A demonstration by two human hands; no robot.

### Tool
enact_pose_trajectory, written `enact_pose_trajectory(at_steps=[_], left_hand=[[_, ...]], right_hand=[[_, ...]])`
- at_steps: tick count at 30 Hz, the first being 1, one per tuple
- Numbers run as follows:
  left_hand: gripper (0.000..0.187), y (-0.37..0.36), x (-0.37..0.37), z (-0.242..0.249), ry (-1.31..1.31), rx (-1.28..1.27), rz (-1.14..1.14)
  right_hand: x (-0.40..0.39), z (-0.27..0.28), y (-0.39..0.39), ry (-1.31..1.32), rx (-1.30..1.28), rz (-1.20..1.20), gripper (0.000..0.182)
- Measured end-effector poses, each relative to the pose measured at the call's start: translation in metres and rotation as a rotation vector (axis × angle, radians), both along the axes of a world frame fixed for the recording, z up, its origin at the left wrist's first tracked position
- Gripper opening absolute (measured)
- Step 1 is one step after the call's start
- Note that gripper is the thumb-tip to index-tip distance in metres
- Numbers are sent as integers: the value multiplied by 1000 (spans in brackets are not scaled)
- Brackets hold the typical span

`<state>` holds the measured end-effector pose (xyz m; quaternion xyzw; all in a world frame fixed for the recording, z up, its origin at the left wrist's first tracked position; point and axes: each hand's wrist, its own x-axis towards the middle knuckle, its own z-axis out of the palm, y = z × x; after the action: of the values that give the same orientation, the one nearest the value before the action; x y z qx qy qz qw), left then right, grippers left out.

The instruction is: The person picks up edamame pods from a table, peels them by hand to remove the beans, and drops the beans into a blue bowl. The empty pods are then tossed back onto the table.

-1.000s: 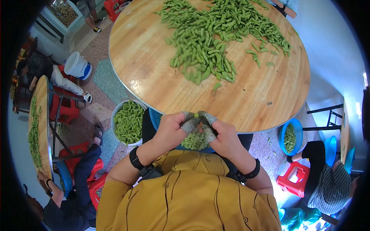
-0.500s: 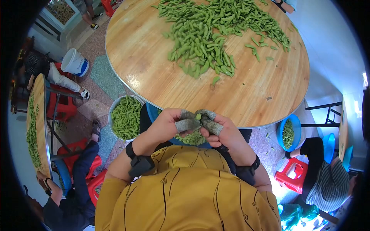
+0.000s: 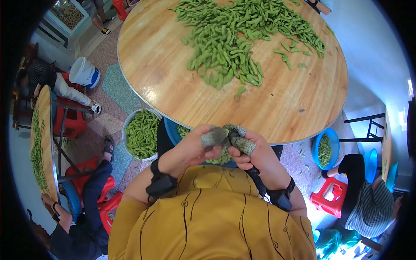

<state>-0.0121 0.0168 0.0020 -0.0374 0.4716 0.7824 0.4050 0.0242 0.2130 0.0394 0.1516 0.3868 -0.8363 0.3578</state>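
Left hand [image 3: 193, 149] and right hand [image 3: 251, 151] pinch one pod [image 3: 225, 131] between them; it looks light, soft; grip its ends.

1. A green pod [image 3: 225, 130] sits pinched between the grey-sleeved fingertips of the left hand [image 3: 190, 149] and the right hand [image 3: 255, 151]; only a small sliver of it shows, so its pose cannot be told.
2. Both hands meet at the near edge of the round wooden table, directly above a blue basin [image 3: 172, 132].
3. The basin sits in the person's lap and holds pale green shelled beans [image 3: 219, 158], mostly hidden by the hands.
4. The fingertip covers are grey and worn, on thumbs and forefingers.
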Motion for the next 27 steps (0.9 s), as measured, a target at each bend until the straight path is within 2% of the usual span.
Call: enact_pose_trajectory(at_steps=[2,3,5,6,8,9,11,12,14,17,21,23,24,26,27], left_hand=[[16,5,2,-13,-238,472,-106],[16,8,1,-10,-239,470,-114],[18,15,1,-2,-118,91,42],[18,14,-1,-3,-118,93,41],[19,8,-4,-5,227,-125,-129],[19,6,-3,-1,224,-132,-124],[20,6,-2,11,405,-359,-101],[20,6,-1,9,402,-361,-103],[12,8,-1,0,1253,-659,-55],[9,15,5,-12,1379,-747,53],[11,15,14,-18,1310,-735,163],[17,14,15,-13,865,-559,83],[17,14,15,-13,866,-559,82],[21,15,16,-13,694,-512,137],[21,15,16,-11,695,-513,138]], right_hand=[[1,5,2,-13,-47,24,33],[2,3,1,-12,-48,16,33],[7,-5,0,215,207,-5,33],[7,-6,0,215,209,-5,33],[9,-8,-1,252,227,47,34],[8,-9,-1,250,220,52,34],[7,-9,3,243,220,49,34],[8,-11,2,239,217,48,34],[10,-16,-2,353,306,3,34],[12,-22,-14,402,356,-93,33],[16,-29,-13,336,217,-123,31],[17,-32,-16,322,184,-182,28],[18,-37,-18,322,184,-183,28],[20,-45,-22,679,610,-157,33],[20,-44,-23,680,609,-157,33]])
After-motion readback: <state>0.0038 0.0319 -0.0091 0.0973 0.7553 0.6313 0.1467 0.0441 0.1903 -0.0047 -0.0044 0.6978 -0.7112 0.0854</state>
